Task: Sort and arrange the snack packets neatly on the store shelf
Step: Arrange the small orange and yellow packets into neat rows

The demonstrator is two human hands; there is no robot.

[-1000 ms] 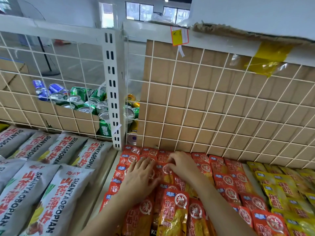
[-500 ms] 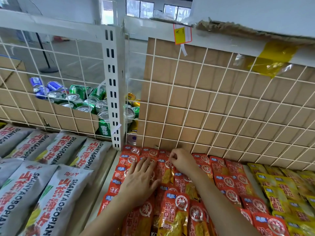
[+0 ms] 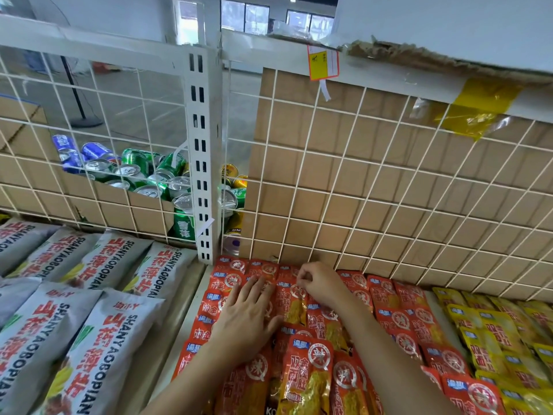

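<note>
Red snack packets lie in overlapping rows on the shelf, filling its middle section. My left hand rests flat on them, fingers spread, pressing the left column down. My right hand is further back, near the wire grid, with its fingers pinched on the top edge of one red packet. Yellow snack packets fill the section to the right. Large grey chip bags lie in rows on the left.
A white wire grid backed by brown cardboard closes the shelf's rear. A white slotted upright post divides the sections. Behind the grid stand several drink cans. A yellow price tag hangs on the rail above.
My right hand has moved back toward the wire grid and its fingers have closed on a packet's top edge. My left hand has stayed flat on the red packets.
</note>
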